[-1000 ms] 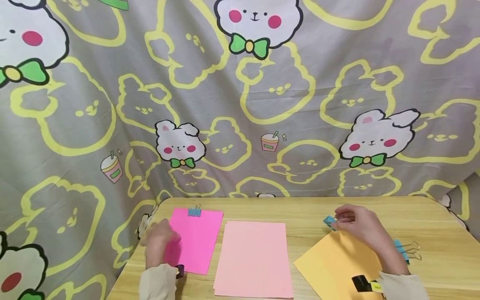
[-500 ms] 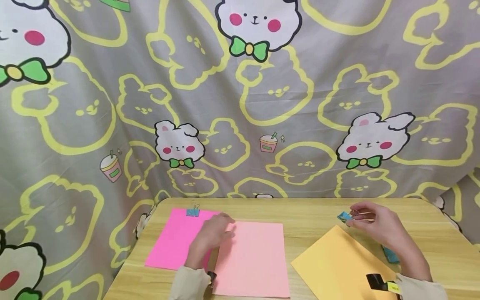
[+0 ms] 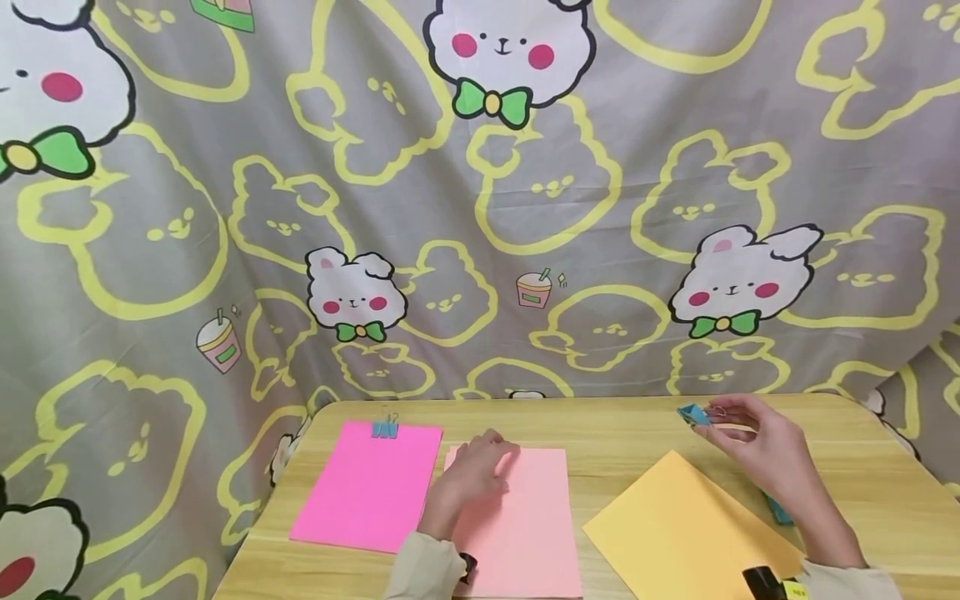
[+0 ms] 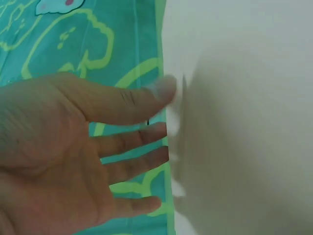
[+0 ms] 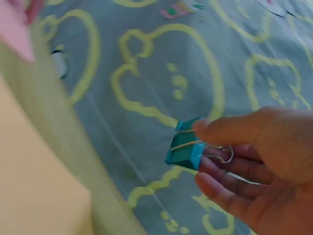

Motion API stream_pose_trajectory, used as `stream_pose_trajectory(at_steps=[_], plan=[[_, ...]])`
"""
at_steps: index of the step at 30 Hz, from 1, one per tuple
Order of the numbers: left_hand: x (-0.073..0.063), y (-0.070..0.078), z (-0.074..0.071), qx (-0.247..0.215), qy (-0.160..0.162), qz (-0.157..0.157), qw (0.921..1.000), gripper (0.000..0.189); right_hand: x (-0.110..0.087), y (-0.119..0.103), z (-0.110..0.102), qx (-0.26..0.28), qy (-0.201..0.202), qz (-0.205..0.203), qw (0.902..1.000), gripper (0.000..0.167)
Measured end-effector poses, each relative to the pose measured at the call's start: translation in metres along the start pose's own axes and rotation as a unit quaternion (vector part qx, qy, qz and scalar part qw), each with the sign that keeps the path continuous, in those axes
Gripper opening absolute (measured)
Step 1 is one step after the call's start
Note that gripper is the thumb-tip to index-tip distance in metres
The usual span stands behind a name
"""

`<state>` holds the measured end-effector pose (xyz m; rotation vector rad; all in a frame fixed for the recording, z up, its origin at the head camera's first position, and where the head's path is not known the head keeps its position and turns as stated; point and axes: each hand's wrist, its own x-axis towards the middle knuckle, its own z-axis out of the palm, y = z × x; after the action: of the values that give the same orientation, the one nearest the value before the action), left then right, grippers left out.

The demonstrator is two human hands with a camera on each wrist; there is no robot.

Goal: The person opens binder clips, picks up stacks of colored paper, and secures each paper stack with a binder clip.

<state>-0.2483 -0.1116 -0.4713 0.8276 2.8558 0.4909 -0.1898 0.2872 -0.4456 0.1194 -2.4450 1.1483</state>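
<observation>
My left hand (image 3: 474, 471) is over the upper left part of the light pink paper stack (image 3: 525, 533), its fingers loosely extended and spread. In the left wrist view the thumb and fingers (image 4: 129, 105) reach to the pale sheet's edge, with nothing held. My right hand (image 3: 768, 446) pinches a blue binder clip (image 5: 186, 147) between thumb and fingers, beyond the yellow-orange paper (image 3: 675, 525). The clip's wire handles (image 5: 222, 152) show against the fingers in the right wrist view.
To the left lies bright pink paper (image 3: 367, 492) with a blue binder clip (image 3: 385, 429) on its top edge. Another blue clip (image 3: 777, 507) sits on the wooden table (image 3: 615, 425), partly behind the right forearm. A patterned curtain (image 3: 450, 208) hangs along the table's back and left.
My left hand has moved right from the bright pink paper to the light pink stack. My right hand, still pinching the binder clip, has shifted slightly right and up, away from the yellow-orange paper.
</observation>
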Motion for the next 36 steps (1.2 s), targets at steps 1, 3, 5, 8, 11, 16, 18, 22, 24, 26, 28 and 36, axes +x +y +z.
stream_pose_trajectory(at_steps=[1,3,5,8,11,16,18,22,24,26,28,36], plan=[[0.002,0.001,0.001,0.009,0.003,-0.008,0.9999,0.058,0.0,-0.001,0.001,-0.003,-0.006,-0.008,0.9999,0.041],[0.006,0.002,0.003,0.024,0.001,-0.025,0.9994,0.061,-0.001,-0.001,0.0,-0.011,-0.025,-0.022,0.9994,0.039],[0.008,0.002,0.003,0.041,-0.008,-0.042,0.9983,0.064,-0.001,-0.002,-0.002,-0.019,-0.051,-0.026,0.9982,0.037],[0.01,0.0,0.003,0.044,-0.02,-0.064,0.9968,0.071,-0.001,-0.006,-0.006,-0.016,-0.101,-0.014,0.9947,0.034],[0.011,-0.001,0.004,0.032,-0.025,-0.075,0.9963,0.075,-0.001,-0.01,-0.01,-0.001,-0.146,0.007,0.9892,0.033],[0.009,-0.001,0.005,0.016,-0.026,-0.072,0.9969,0.074,0.0,-0.016,-0.015,0.017,-0.164,0.028,0.9859,0.036],[0.008,0.0,0.005,0.021,-0.027,-0.072,0.9968,0.074,0.0,-0.016,-0.016,0.019,-0.165,0.035,0.9855,0.037],[0.007,-0.001,0.004,0.02,-0.028,-0.083,0.9959,0.076,0.0,-0.012,-0.019,0.01,-0.171,0.051,0.984,0.038],[0.006,-0.001,0.004,0.008,-0.026,-0.087,0.9958,0.075,0.0,-0.01,-0.02,0.004,-0.172,0.057,0.9834,0.038],[0.005,-0.002,0.003,0.0,-0.023,-0.088,0.9958,0.073,-0.001,-0.008,-0.02,0.001,-0.172,0.061,0.9832,0.038],[0.004,-0.002,0.002,-0.006,-0.021,-0.081,0.9965,0.071,-0.001,-0.007,-0.02,-0.001,-0.173,0.062,0.9829,0.038],[-0.002,-0.004,-0.003,0.006,-0.02,-0.045,0.9988,0.051,-0.001,-0.001,-0.019,-0.015,-0.169,0.049,0.9843,0.036]])
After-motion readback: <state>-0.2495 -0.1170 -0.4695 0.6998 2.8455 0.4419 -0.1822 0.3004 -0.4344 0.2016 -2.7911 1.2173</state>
